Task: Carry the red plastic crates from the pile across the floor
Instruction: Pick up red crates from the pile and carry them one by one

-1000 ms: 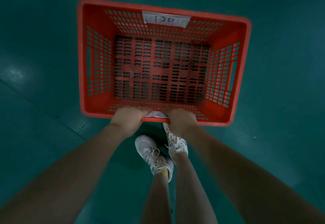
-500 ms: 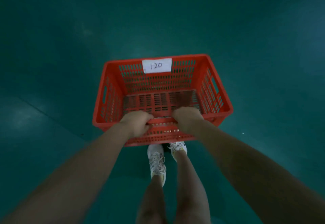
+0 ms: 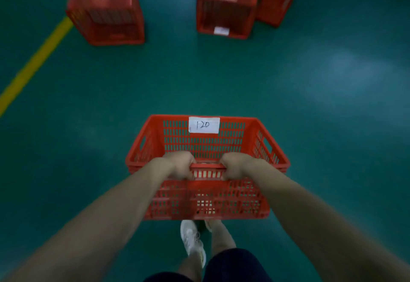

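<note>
Red crate (image 3: 206,148) at centre frame, held off the green floor (image 3: 310,82). Left hand (image 3: 180,165) and right hand (image 3: 235,166) both curl over its near rim, fingers wrapped tight, the crate hanging beyond the knuckles. Paper label (image 3: 204,124) reads "120". More crates (image 3: 226,9) at the top of frame.

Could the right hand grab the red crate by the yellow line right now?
Probably not. The right hand grips the near rim of the carried crate, as does the left hand, and the far crate beside the yellow line sits well ahead across the green floor.
</note>
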